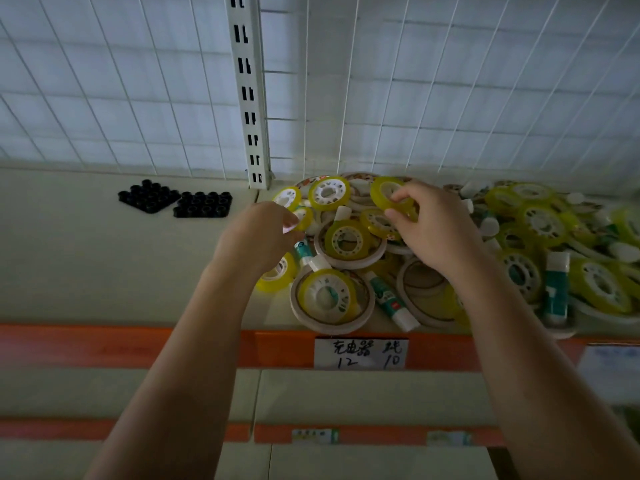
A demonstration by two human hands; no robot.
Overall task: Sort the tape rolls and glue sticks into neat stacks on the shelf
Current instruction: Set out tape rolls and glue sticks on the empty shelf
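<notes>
- Head view: the right hand (433,223) pinches a yellow transparent tape roll (389,195), tilted on edge at the top of the mixed pile on the cream shelf (104,258).
- The left hand (263,233) pinches a smaller yellow tape roll (302,216) at the pile's left edge.
- The bare shelf lies to the left, so the left hand is nearer for stacking.
- A green-and-white glue stick (391,301) lies flat, its long axis running diagonally toward the orange shelf edge (138,344).

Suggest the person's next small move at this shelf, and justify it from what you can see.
Probably carry the yellow tape roll pinched by the right hand leftward to the bare shelf and lay it flat to start a stack; the rolls and glue sticks lie jumbled together in one pile.
</notes>
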